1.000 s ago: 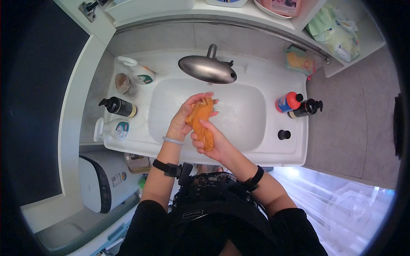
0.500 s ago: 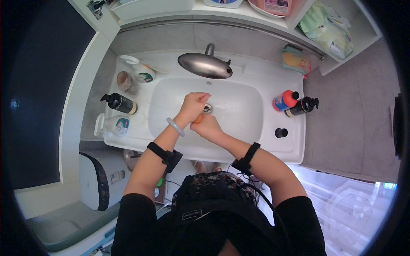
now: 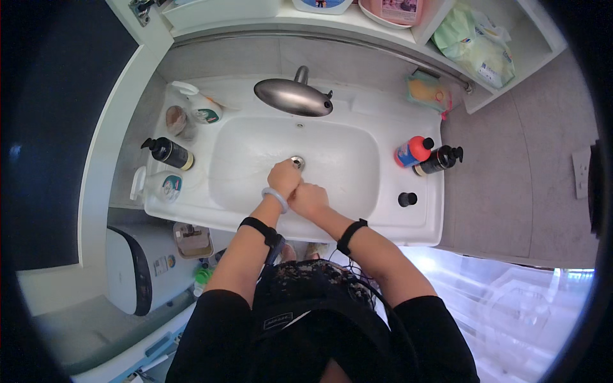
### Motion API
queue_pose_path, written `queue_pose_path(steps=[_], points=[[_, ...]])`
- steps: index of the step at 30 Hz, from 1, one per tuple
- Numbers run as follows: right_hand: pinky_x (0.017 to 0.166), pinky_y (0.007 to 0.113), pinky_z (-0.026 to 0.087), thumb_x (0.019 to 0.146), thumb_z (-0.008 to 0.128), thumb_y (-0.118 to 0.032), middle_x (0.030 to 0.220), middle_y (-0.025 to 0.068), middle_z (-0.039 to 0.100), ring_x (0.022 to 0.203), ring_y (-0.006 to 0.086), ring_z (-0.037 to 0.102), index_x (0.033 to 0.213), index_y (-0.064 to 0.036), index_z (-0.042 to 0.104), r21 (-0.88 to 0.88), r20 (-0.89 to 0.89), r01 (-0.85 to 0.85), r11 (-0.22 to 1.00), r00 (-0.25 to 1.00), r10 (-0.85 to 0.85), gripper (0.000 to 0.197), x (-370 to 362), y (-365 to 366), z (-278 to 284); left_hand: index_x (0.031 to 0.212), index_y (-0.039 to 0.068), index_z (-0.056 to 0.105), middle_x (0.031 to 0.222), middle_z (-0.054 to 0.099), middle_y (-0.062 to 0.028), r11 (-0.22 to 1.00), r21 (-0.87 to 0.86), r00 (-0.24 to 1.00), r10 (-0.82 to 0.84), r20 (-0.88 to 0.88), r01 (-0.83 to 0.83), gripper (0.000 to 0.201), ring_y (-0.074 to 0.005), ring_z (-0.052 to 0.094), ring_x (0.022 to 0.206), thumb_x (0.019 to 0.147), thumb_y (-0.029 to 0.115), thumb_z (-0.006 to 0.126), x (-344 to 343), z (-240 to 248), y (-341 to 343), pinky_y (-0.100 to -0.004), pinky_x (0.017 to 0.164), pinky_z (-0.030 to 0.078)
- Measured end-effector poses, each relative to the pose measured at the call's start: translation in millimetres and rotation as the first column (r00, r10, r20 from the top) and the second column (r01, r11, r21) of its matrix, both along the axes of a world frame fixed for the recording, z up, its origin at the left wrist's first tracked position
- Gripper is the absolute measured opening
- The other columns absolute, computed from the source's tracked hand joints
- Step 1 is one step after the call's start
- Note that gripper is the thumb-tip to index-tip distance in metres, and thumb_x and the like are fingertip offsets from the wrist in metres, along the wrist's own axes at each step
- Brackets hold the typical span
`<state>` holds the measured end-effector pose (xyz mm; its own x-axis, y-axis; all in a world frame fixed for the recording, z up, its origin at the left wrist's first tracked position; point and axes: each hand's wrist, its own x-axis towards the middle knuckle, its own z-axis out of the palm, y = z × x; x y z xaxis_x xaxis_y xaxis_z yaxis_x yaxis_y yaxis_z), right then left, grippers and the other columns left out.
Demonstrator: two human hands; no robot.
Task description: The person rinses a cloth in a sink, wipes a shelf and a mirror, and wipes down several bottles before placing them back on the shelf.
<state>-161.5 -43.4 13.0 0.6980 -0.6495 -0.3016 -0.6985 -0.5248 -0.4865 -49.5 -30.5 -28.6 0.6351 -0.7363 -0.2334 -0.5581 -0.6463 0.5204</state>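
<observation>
Over the near half of the white sink basin (image 3: 345,172), my left hand (image 3: 283,178) and my right hand (image 3: 310,200) are pressed together. Both have curled, closed fingers, and whatever lies between them is hidden. A pale bangle (image 3: 276,199) circles my left wrist, and a black strap sits on each forearm. Just beyond my left hand the metal drain (image 3: 297,162) shows. Farther back, a brushed-metal faucet (image 3: 294,97) reaches over the basin; I cannot make out running water.
On the left ledge stand a black pump bottle (image 3: 168,153), two white bottles (image 3: 167,186) and a brown lump in clear plastic (image 3: 177,120). At right are a red bottle (image 3: 412,152), another black pump bottle (image 3: 438,160) and a black cap (image 3: 407,199). A shelf (image 3: 332,29) overhangs the back.
Both hands have drawn nearer to me, away from the drain, and closed against each other. A small orange thing that showed between them is out of sight. The view has shifted slightly.
</observation>
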Motion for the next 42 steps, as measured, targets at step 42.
queue_pose_path(steps=[42], points=[[0.09, 0.031, 0.041, 0.082, 0.058, -0.005, 0.109, 0.0074, 0.051, 0.103, 0.0164, 0.05, 0.116, -0.0033, 0.038, 0.068, 0.953, -0.308, 0.949, 0.302, 0.03, 0.04, 62.5, -17.2, 374.3, 0.125, 0.0, 0.037, 0.123, 0.044, -0.0103, 0.286, -0.831, 0.382, -0.784, -0.489, -0.478, 0.038, -0.0208, 0.049, 0.105, 0.093, 0.02, 0.041, 38.1, 325.1, 102.4, -0.035, 0.092, 0.037]])
